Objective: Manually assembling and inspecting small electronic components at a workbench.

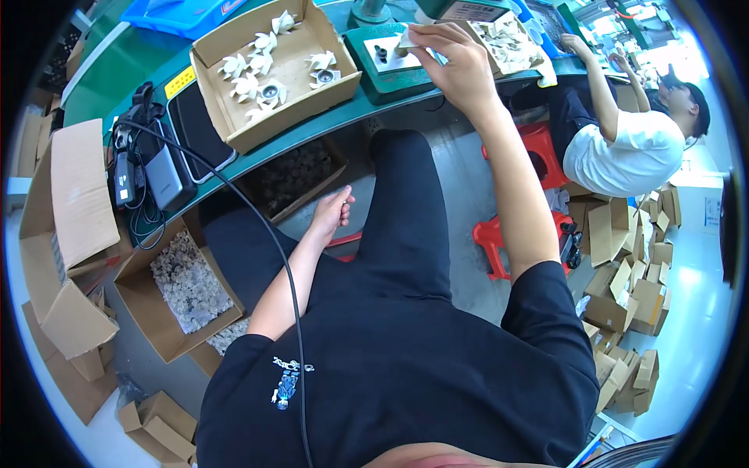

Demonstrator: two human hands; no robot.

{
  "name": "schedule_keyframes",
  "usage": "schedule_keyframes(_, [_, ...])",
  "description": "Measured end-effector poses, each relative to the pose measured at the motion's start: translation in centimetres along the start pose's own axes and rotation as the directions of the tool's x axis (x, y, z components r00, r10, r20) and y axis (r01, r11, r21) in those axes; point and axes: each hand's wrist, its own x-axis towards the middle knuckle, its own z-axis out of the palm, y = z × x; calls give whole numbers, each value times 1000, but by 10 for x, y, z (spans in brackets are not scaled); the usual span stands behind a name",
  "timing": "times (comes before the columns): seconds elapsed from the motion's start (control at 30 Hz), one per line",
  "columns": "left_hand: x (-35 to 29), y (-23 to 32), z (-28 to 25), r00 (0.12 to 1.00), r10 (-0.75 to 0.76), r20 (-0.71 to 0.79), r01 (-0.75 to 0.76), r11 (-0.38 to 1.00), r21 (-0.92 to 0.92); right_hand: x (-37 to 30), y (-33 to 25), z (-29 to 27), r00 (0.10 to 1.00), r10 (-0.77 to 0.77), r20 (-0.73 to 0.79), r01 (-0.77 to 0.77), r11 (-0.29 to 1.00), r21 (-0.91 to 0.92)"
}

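Observation:
My right hand (pixel 459 69) reaches out over the green bench and pinches a small white plastic part (pixel 406 37) between thumb and fingers. Just below that part sits a green machine base (pixel 388 87) with a pale metal plate (pixel 392 62) and dark round pegs on it. Over my lap, my left hand (pixel 334 212) is closed, and what it may hold is hidden. To the left of the machine, an open cardboard box (pixel 306 107) contains several white fan-like plastic pieces (pixel 260 56). A second box of white parts (pixel 507 45) stands just beyond my right hand.
A power bank (pixel 169 178), cables and a dark tablet-like device (pixel 195 129) lie at the bench's left end. A box of clumped greyish parts (pixel 187 281) is on the floor. Red stools (pixel 493 242) and another person (pixel 624 152) are to the right, with stacked cartons behind.

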Motion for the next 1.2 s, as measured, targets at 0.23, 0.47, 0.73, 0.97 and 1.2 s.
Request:
schedule_keyframes(0.23, [-5,-12,-6,999,10,-47,-9,1000,12,14,42,-38,728,582,362,-685,638,352])
schedule_keyframes(0.47, [-3,-9,-18,994,23,-106,-24,1000,-7,-5,92,59,663,712,231,-703,486,519])
schedule_keyframes(0.73, [-8,-10,-19,986,76,-146,-82,996,-31,-19,30,43,846,498,192,-437,440,785])
schedule_keyframes(0.97, [-14,-8,-13,995,81,-55,-79,996,41,-19,-21,44,848,514,-132,-421,803,423])
schedule_keyframes(1.2, [-25,2,-12,910,293,294,-227,944,-238,-15,-59,53,820,325,-471,-195,933,304])
